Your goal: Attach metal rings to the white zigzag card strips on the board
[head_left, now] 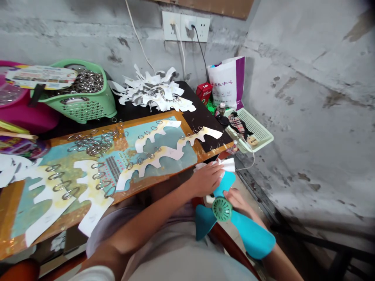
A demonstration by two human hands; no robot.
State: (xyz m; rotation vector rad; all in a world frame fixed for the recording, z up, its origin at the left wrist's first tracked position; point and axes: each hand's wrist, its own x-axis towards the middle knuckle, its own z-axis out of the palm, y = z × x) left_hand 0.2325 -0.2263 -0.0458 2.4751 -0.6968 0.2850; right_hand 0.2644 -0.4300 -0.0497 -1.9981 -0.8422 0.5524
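A turquoise three-bladed fan propeller (252, 236) with a green slotted hub (222, 208) is held over my lap, off the table's right front corner. My right hand (238, 199) grips it by the upper blade, close to the hub. White crumpled tissue or cloth (227, 164) lies at the tip of that same blade. Over it my left hand (208, 178) is closed, with fingers bent round the white material against the blade. Parts of both hands' fingertips are hidden behind the blade and the tissue.
White cut-out strips with metal rings (158, 156) lie on the table mat (187, 158), beside loose rings (96, 142). Behind are a green basket (84, 109) of rings, a pile of white strips (152, 91), a white-purple bag (224, 84) and a pale tray (262, 132).
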